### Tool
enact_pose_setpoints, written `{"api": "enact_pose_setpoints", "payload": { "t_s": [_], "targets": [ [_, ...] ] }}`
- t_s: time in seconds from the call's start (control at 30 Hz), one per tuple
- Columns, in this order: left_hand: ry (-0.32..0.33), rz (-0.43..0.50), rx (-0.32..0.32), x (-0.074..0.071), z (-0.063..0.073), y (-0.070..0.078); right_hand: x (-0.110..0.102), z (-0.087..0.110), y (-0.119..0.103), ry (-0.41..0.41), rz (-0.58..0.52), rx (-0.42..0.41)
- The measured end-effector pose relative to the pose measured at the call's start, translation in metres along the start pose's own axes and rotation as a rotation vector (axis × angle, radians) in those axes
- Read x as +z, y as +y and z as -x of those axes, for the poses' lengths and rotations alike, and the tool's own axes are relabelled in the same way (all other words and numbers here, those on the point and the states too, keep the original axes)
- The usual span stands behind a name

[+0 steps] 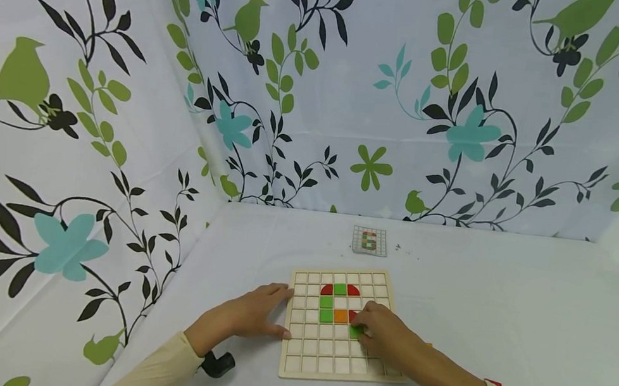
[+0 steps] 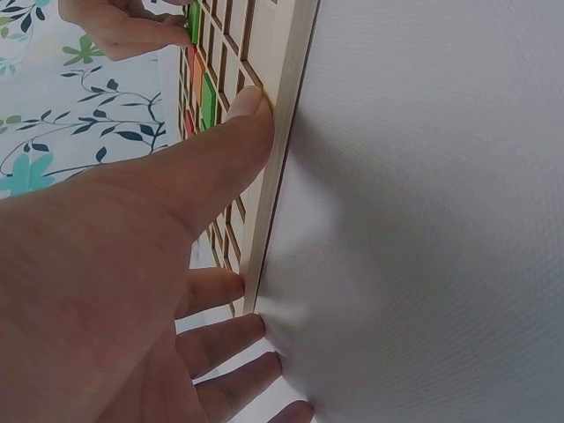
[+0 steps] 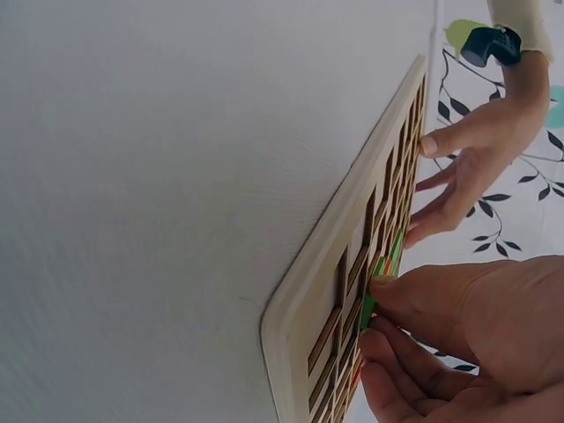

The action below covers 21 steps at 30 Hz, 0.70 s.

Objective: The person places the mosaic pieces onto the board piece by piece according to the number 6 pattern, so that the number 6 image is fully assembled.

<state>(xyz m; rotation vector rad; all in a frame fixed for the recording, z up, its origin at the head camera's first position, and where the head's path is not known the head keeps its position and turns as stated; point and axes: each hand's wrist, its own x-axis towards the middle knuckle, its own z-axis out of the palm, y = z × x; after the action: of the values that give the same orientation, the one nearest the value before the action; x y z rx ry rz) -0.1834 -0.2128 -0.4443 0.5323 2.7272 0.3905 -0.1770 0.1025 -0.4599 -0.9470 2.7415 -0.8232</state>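
A square wooden grid board [image 1: 294, 347] lies flat on the white table. Within its cells sit red quarter-round tiles [image 1: 353, 290], several green square tiles [image 1: 327, 301] and an orange square tile [image 1: 340, 316]. My right hand [image 1: 387, 334] is over the board's right half, pinching a green tile [image 3: 367, 310] between thumb and fingers at a cell below a partly covered red tile [image 1: 352, 316]. Along the left edge rests my left hand [image 1: 257, 312], its thumb on the frame and its fingers spread at the side. The right hand hides several cells.
Behind the board lies a small pattern card [image 1: 370, 242] with a coloured grid. A red piece [image 1: 493, 383] shows beside the right forearm, and a bit of orange [image 1: 430, 345] peeks out past it. Cloth printed with leaves and birds [image 1: 355, 96] hangs at the back and left.
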Motion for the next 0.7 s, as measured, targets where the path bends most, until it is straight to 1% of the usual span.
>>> {"api": "enact_pose_setpoints", "payload": {
  "t_s": [0.07,0.23,0.33,0.43,0.5,0.57,0.7],
  "targets": [
    [0.001,0.000,-0.001,-0.001,0.000,0.000,0.000,0.000,0.000,0.008,0.009,-0.015],
    [-0.004,0.013,-0.001,-0.001,0.000,0.001,0.003,0.001,0.002,0.031,0.035,-0.085],
    [-0.011,0.022,0.003,-0.001,0.000,0.001,0.004,0.003,0.003,0.050,0.032,-0.119],
    [-0.012,0.021,0.004,0.000,0.000,0.001,0.004,0.005,0.005,0.067,0.020,-0.135],
    [-0.012,0.020,0.001,0.000,0.000,0.001,0.003,0.006,0.006,0.070,0.010,-0.124],
    [-0.012,0.019,-0.001,0.000,0.000,0.001,0.000,0.006,0.006,0.068,-0.009,-0.088],
    [-0.013,0.023,-0.004,0.000,0.000,0.001,-0.010,0.008,0.011,0.069,-0.070,0.018]
  ]
}}
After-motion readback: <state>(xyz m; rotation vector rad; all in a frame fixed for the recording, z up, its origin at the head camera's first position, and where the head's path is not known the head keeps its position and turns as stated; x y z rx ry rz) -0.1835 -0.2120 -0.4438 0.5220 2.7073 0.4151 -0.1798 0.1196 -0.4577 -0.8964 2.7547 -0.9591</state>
